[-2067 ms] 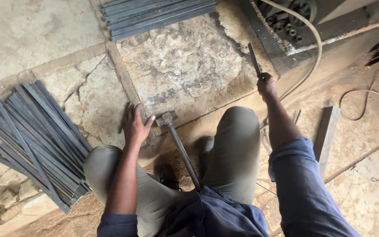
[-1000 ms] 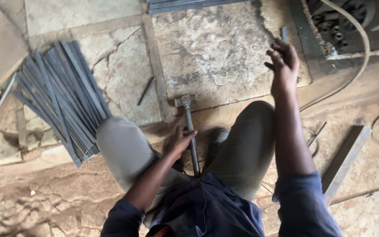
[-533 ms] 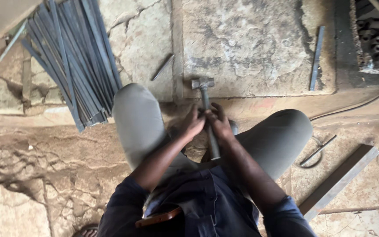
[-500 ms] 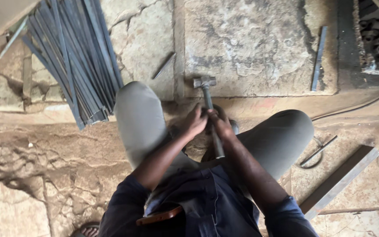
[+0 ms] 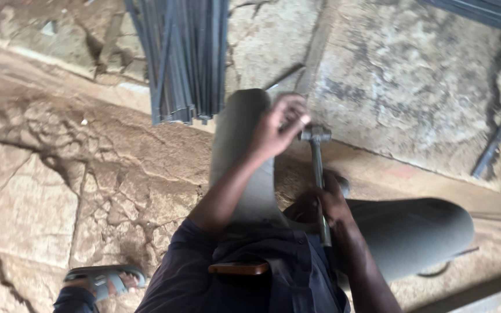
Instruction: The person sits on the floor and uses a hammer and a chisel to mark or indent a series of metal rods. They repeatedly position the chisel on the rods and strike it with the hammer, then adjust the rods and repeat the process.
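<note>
The stone floor (image 5: 76, 191) lay cracked and dusty on the left, and a broad flat slab (image 5: 413, 87) filled the upper right. A bundle of grey metal strips (image 5: 187, 58) lay on the floor above the person's left knee (image 5: 242, 116), its long axis running away from the person, with the near ends stopping just beside that knee. A second bundle (image 5: 482, 11) showed at the top right corner, and a single strip (image 5: 497, 139) lay on the slab's right edge, well apart from both hands.

The person sat with knees spread, and the hammer (image 5: 318, 174) stood between them. Its long axis ran nearly straight toward and away from the body: the head pointed away at the slab's near edge, the handle back toward the lap.

The right hand (image 5: 323, 203) was closed around the lower handle, gripping it. The left hand (image 5: 279, 124) sat above the left knee with fingers curled, just beside the hammer head. It looked to be touching the head or pinching something small there, but blur kept me from telling which, or how tightly it was closed.

So the hammer lay in the right hand, with its head nearer the left hand. A loose thin strip (image 5: 285, 78) lay just beyond the left hand.
</note>
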